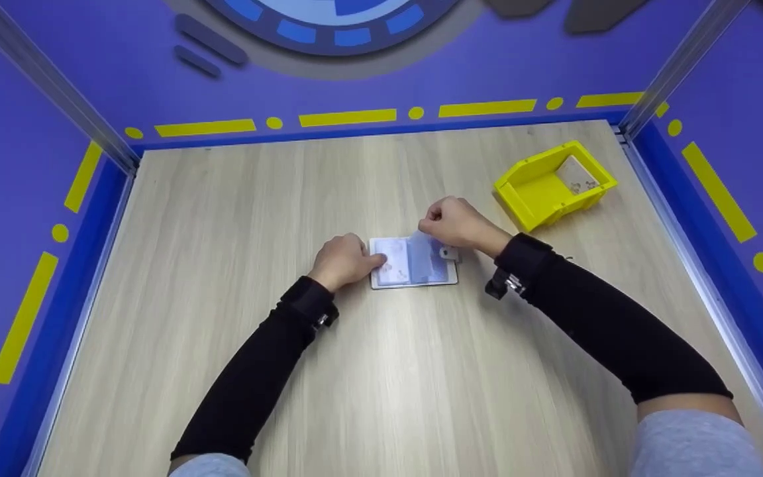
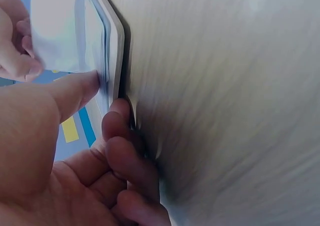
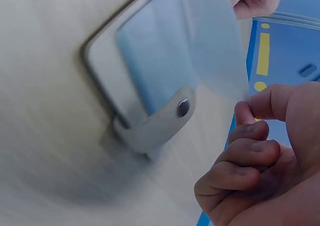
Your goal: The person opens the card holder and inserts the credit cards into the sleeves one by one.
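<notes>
A small card holder lies spread on the table with clear sleeves inside and a pale cover. My left hand grips its left edge; in the left wrist view the thumb presses on the inner side while curled fingers sit against the outer edge. Between thumb and index finger, my right hand pinches the corner of a translucent sleeve, raised above the right half. Its other fingers are curled in. A strap with a metal snap sticks out from the holder's right side.
At the back right of the table stands a yellow bin with a pale printed card inside. Blue panels with yellow marks enclose the wooden table at the back and both sides.
</notes>
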`<state>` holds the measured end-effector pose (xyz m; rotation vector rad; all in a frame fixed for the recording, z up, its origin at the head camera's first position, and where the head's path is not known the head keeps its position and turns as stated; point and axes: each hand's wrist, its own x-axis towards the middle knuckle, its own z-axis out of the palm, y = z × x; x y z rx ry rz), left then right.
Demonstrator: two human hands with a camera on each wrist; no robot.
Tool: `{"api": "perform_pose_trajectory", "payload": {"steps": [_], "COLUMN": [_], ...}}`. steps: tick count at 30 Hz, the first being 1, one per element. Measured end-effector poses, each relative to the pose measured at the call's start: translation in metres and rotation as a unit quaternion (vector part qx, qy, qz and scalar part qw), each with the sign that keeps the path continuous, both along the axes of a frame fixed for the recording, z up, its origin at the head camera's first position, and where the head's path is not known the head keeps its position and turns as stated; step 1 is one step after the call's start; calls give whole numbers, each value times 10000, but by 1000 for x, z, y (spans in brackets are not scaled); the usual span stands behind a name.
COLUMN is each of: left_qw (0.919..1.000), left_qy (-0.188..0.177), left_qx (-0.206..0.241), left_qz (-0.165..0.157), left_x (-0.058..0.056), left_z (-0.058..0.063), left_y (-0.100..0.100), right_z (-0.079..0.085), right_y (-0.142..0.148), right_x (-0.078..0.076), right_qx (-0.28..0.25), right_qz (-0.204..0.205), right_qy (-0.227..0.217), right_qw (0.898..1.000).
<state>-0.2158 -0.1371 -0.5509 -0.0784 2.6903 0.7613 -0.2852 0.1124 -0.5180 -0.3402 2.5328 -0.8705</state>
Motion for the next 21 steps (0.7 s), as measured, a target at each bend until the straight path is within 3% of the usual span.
{"api": "perform_pose_trajectory", "payload": {"steps": [6,21], "left_qw": [9999,9998], "left_qy": [53,50], "left_qx": [-26,-22], "left_qz": [-109,-178], "left_x": [0,-2], "left_z": [-2,3], "left_y": [0,-2], "right_z": [4,-4], "right_y": [-14,-44], "right_x": [0,1], "right_qx": [-200,-595], "right_qz": [-234,85], "right_qy": [-368,-175], "right_qw": [9988,9980]}}
